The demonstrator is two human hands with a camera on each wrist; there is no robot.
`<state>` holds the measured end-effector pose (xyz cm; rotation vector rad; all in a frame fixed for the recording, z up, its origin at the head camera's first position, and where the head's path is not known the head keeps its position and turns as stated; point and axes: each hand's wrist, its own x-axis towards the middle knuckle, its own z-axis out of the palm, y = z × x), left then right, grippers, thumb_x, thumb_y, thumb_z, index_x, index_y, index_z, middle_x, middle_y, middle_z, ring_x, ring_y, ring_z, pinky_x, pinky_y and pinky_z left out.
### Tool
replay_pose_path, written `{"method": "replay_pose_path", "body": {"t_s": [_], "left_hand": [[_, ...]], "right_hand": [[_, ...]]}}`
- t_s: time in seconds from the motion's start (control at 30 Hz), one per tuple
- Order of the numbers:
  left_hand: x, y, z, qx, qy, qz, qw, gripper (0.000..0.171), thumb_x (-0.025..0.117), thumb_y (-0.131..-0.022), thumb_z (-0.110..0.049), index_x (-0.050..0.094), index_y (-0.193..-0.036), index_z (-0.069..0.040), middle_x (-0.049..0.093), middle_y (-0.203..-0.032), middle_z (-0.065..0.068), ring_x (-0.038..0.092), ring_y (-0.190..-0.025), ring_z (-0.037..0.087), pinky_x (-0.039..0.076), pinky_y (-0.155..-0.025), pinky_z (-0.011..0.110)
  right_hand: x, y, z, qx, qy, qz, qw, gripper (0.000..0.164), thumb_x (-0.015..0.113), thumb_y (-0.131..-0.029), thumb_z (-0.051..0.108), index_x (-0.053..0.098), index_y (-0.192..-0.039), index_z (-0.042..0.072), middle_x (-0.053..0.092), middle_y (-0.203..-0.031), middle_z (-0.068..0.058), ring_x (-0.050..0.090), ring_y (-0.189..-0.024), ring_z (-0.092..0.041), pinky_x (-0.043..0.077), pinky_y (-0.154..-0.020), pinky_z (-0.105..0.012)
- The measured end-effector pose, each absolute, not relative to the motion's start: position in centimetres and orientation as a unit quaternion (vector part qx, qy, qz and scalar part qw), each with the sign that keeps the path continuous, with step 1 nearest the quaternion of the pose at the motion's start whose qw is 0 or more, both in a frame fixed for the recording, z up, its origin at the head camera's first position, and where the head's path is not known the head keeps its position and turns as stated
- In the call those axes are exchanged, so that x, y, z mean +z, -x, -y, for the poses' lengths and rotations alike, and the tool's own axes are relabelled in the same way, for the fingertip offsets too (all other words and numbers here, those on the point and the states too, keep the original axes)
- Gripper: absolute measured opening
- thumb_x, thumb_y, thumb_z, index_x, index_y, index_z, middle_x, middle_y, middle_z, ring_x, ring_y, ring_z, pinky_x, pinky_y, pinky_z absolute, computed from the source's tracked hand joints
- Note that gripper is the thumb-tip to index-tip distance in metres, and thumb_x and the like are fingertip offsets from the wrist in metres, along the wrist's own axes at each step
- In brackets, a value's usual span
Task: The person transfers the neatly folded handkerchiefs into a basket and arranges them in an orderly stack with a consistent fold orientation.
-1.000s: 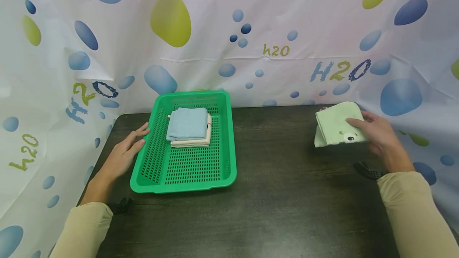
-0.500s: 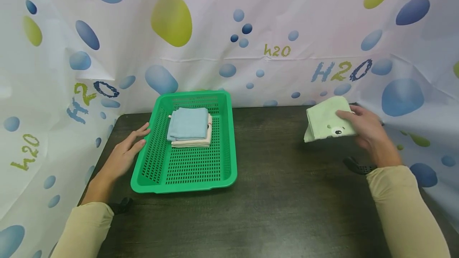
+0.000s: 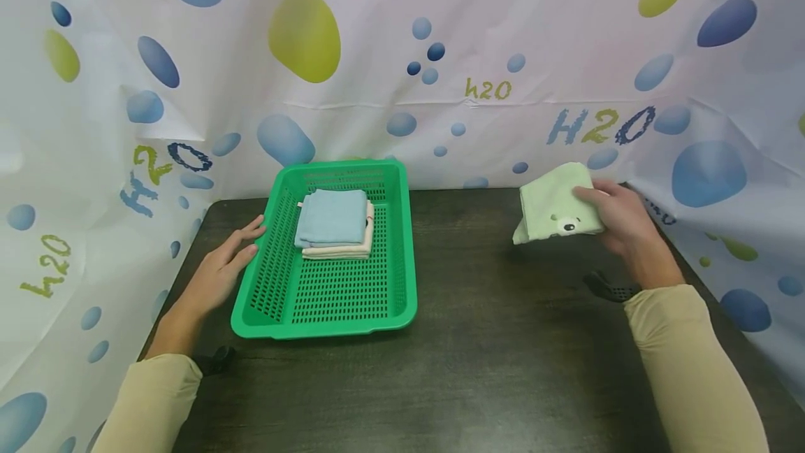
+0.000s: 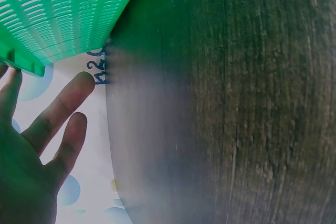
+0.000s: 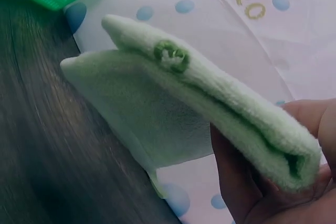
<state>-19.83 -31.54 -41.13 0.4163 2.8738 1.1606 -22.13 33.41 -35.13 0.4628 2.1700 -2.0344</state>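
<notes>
A folded pale green towel (image 3: pixel 553 198) with an embroidered animal face is pinched at its right edge by my right hand (image 3: pixel 622 219), thumb on top. It hangs above the table, and in the right wrist view the folded towel (image 5: pixel 152 98) droops open into layers. My left hand (image 3: pixel 216 271) lies beside the green basket (image 3: pixel 409 257), straight fingers touching its left rim. The left wrist view has the fingers of my left hand (image 4: pixel 42 140) spread by the basket wall (image 4: pixel 68 14). Inside the basket, a folded blue towel (image 3: pixel 333 215) lies on a cream folded towel (image 3: pixel 339 252).
The dark wooden table (image 3: pixel 453 362) runs under the basket and both arms. A white curtain (image 3: pixel 465 12) with blue and green spots hangs behind the table and along both sides.
My right hand has carried the green towel leftward and slightly up, away from the right-hand curtain. The left hand and the basket have stayed in place.
</notes>
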Motion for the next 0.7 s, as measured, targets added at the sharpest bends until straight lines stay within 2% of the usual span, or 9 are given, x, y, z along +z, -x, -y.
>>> {"method": "replay_pose_path", "body": {"t_s": [0.37, 0.7], "left_hand": [[-41.4, 19.9, 31.7, 0.370, -0.139, -0.918, 0.003, 0.048, 0.040, -0.111, -0.035, 0.038, -0.158, -0.025, 0.025, -0.171, -0.006, 0.025, -0.154, 0.048, 0.024, -0.110, 0.080], [-41.4, 19.9, 31.7, 0.370, -0.136, -0.919, 0.005, 0.048, 0.041, -0.111, -0.037, 0.039, -0.158, -0.027, 0.024, -0.170, -0.008, 0.025, -0.154, 0.048, 0.024, -0.110, 0.079]], "right_hand": [[-34.7, 22.9, -31.0, -0.649, -0.126, -0.748, 0.059, 0.080, 0.063, -0.101, 0.036, 0.023, -0.162, 0.003, 0.068, -0.092, 0.018, 0.071, -0.080, -0.001, 0.060, -0.069, -0.021], [-34.4, 23.4, -29.2, -0.619, -0.132, -0.772, 0.061, 0.079, 0.060, -0.102, 0.042, 0.025, -0.162, 0.004, 0.065, -0.091, 0.017, 0.070, -0.079, 0.000, 0.061, -0.070, -0.021]]}}
